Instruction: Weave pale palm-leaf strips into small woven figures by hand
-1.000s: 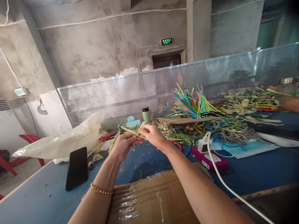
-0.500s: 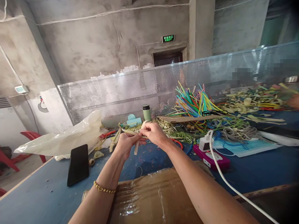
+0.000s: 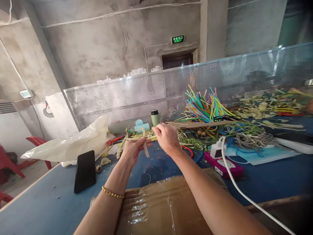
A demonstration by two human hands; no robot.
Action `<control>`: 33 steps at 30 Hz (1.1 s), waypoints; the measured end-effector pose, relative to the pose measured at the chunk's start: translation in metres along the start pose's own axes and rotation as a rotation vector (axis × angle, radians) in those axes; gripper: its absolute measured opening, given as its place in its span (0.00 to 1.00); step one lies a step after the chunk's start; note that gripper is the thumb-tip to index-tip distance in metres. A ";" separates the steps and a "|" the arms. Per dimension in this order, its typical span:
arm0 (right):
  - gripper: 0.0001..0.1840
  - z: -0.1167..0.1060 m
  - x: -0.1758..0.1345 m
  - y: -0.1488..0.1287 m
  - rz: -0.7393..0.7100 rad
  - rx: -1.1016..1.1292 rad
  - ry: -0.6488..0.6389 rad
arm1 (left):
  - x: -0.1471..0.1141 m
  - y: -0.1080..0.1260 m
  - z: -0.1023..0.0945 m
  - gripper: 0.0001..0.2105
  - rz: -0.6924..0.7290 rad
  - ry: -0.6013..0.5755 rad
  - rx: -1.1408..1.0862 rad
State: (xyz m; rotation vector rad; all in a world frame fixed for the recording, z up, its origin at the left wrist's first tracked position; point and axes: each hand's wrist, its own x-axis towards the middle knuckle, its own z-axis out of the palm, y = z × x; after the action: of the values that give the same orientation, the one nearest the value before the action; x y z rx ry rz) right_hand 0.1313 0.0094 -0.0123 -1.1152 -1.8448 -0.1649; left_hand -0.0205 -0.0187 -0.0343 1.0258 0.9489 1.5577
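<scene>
Pale flat strips (image 3: pixel 146 150) cross each other at the fingertips of my left hand (image 3: pixel 132 150), which is pinched shut on them. One strip end hangs down below the fingers and another loops upward. My right hand (image 3: pixel 168 138) is a little to the right, its thumb and fingers closed together. A pale strip seems to run from the left fingertips to this pinch, though its end is hard to make out. Both hands are above the blue table, with a cardboard box (image 3: pixel 156 209) below the forearms.
A black phone (image 3: pixel 84 171) and plastic sheeting (image 3: pixel 66 147) lie left. Beyond the hands stand a green bottle (image 3: pixel 155 118) and a perforated metal screen (image 3: pixel 117 104). Colourful strips (image 3: pixel 205 104), tangled cords (image 3: pixel 251 138), a purple power strip (image 3: pixel 223 165) and a white cable (image 3: pixel 234 186) occupy the right.
My right hand has moved right, away from the crossing of the strips, opening a gap between the hands. My left hand keeps its pinch. The view has shifted slightly.
</scene>
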 end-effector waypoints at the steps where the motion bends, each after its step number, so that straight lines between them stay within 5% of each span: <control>1: 0.17 -0.002 -0.002 -0.003 -0.007 -0.063 0.048 | 0.001 0.001 -0.002 0.05 -0.021 0.007 -0.038; 8: 0.18 0.009 -0.016 -0.023 0.016 -0.014 -0.254 | 0.002 0.006 -0.006 0.03 -0.070 -0.092 -0.180; 17: 0.16 0.018 -0.016 -0.023 -0.021 0.107 -0.226 | 0.005 -0.003 -0.001 0.14 0.128 -0.022 -0.166; 33: 0.17 0.019 -0.013 -0.020 -0.121 0.359 -0.290 | 0.004 0.005 -0.004 0.11 0.197 0.090 -0.174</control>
State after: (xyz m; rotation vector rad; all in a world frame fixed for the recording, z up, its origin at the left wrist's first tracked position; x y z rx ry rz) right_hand 0.1061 -0.0003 -0.0261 -0.8081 -2.0962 0.2638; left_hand -0.0261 -0.0161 -0.0300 0.9549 0.7751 1.8296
